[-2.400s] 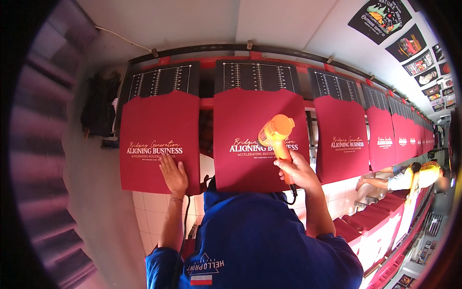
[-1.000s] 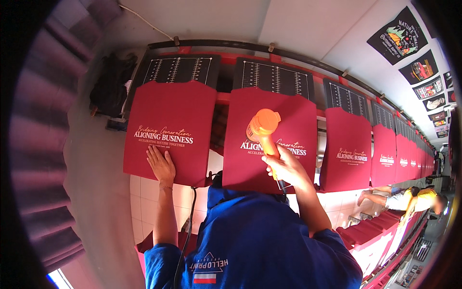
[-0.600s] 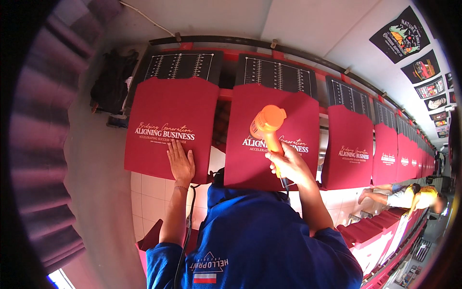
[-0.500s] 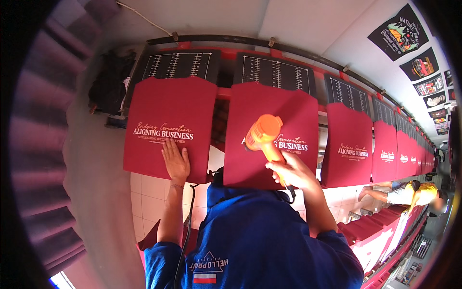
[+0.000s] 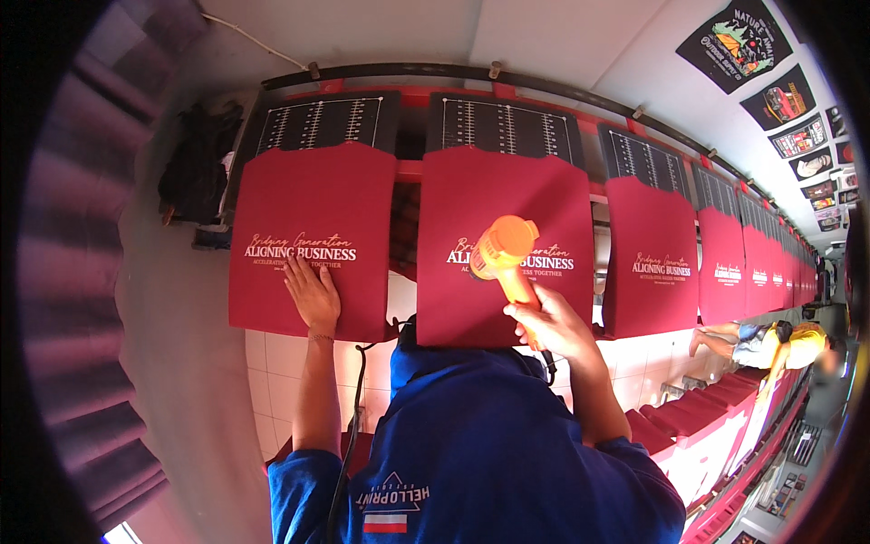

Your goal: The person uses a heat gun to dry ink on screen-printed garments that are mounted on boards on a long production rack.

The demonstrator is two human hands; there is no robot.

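Observation:
In my right hand (image 5: 557, 325) is an orange heat gun (image 5: 504, 247), its handle gripped by wrapped fingers. Its wide round head is over the printed lettering of a maroon shirt (image 5: 480, 308) and hides part of it. Whether the head touches the cloth I cannot tell. My left hand (image 5: 313, 295) lies with fingers spread on the lower edge of the white and gold print of another maroon shirt (image 5: 353, 199), on the leftmost board. Both shirts are spread over black boards with white ruled marks, such as the left board (image 5: 317, 122).
More maroon shirts on boards, including a third shirt (image 5: 648, 304), run off to the right. A black cord (image 5: 361, 390) hangs beside my left arm. A person in yellow (image 5: 802, 346) is at the far right. Dark cloth (image 5: 195, 163) hangs at the left.
The heat gun has shifted slightly right over its shirt, uncovering more lettering on the left. My left hand has slid a little up and left on the print. The whole view has shifted slightly.

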